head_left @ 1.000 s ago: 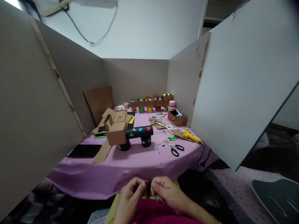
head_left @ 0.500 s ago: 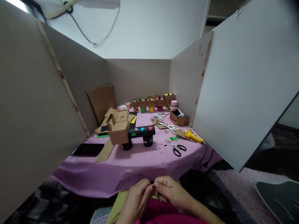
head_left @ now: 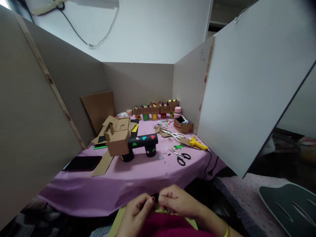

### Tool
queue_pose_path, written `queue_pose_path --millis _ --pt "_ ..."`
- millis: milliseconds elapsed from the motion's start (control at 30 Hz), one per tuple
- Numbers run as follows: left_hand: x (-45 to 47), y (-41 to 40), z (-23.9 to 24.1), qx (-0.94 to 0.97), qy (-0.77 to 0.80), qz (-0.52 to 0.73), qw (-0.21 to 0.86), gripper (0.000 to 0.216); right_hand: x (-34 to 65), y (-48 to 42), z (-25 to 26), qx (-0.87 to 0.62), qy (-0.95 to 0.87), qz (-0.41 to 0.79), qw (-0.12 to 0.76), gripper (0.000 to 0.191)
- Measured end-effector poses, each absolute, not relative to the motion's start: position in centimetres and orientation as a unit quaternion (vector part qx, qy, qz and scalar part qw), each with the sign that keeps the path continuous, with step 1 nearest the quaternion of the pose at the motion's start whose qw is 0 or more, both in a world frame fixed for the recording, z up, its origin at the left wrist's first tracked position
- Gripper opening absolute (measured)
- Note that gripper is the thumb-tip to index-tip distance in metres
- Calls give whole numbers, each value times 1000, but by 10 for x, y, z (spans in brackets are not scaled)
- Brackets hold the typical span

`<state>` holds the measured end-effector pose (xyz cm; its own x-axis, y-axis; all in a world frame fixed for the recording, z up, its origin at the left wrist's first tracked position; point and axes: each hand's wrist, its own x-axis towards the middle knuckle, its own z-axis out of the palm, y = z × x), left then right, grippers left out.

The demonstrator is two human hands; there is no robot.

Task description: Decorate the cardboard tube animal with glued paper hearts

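Over my lap, in front of the table edge, my left hand (head_left: 139,209) is closed, thumb pressed to the curled fingers. Close by on its right, my right hand (head_left: 176,200) is closed too, its fingertips turned towards the left. Whatever sits between the fingers, if anything, is hidden or too small to name. Ahead on the table stands a cardboard animal figure (head_left: 118,142) with a box head and a black tube body (head_left: 143,140) covered in coloured hearts. Black-handled scissors (head_left: 181,156) lie to its right, nearer me than the yellow glue gun (head_left: 198,144).
A pink cloth (head_left: 138,174) covers the table. A dark tablet (head_left: 82,163) and cardboard pieces (head_left: 103,164) lie left. White scissors (head_left: 175,135), a small box (head_left: 183,125), a pink jar (head_left: 177,112) and several cardboard animals (head_left: 154,109) stand or lie farther back. Panels enclose the sides.
My hands have come slightly apart, a gap now showing between the fingertips. The view has turned a little right, so the table things appear farther left.
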<state>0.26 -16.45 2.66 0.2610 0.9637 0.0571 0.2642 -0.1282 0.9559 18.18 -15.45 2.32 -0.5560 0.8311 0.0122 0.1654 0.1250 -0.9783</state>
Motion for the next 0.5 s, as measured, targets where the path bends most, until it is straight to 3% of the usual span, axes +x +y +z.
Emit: queue_pose_path --millis 167,300,400,500 --pt "4 -162 21 573 468 387 550 52 186 -146 26 -413 -727 476 274 37" --pt "5 -158 14 403 469 429 658 49 220 -106 35 -547 -719 303 303 24" --pt "6 -155 11 338 469 464 671 51 253 -72 33 -647 -683 191 280 25" --pt "7 -155 13 313 454 486 678 48 269 -50 20 -686 -670 157 237 26"
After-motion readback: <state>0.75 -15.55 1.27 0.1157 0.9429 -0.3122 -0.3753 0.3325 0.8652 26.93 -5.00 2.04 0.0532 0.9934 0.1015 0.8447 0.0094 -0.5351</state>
